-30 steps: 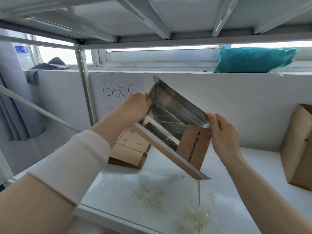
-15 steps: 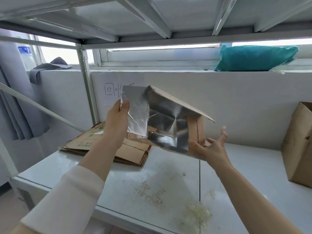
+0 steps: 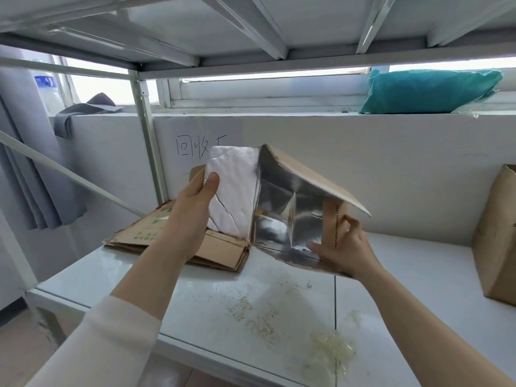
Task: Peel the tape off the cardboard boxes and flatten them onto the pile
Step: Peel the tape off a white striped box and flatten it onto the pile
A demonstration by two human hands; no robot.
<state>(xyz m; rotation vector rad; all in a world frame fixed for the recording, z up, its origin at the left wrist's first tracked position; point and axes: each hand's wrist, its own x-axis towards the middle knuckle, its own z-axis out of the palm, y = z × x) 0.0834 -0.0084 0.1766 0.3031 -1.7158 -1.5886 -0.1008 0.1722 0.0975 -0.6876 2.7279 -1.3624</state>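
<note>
Head view: the left hand (image 3: 192,208) grips a shiny flap (image 3: 234,191) of the box (image 3: 290,188). Its thumb presses on the silver side, and its fingers are hidden behind the flap. The right hand (image 3: 343,252) grips the low right corner of the box. Its thumb lies inside on the silver floor, and its fingers curl round the brown side with the small black print. Both arms reach out from the bottom of the view, and the left one has a white sleeve (image 3: 111,339).

The box is open and held up in the air, tipped so we look inside. It is brown outside and silver inside. One brown flap sticks out over the right hand.

The pile (image 3: 220,250) of flat cardboard lies on the white shelf (image 3: 181,297), under and behind the left hand. The box hangs just above the right end of the pile.

Near the front of the shelf lies a clump of clear tape (image 3: 329,347). Another brown box (image 3: 497,238) stands at the far right, well apart from the hands. On the ledge above it lies a teal bag (image 3: 427,90). A grey cloth (image 3: 81,110) hangs over the ledge on the left. Black writing (image 3: 195,146) is on the wall behind the box.
</note>
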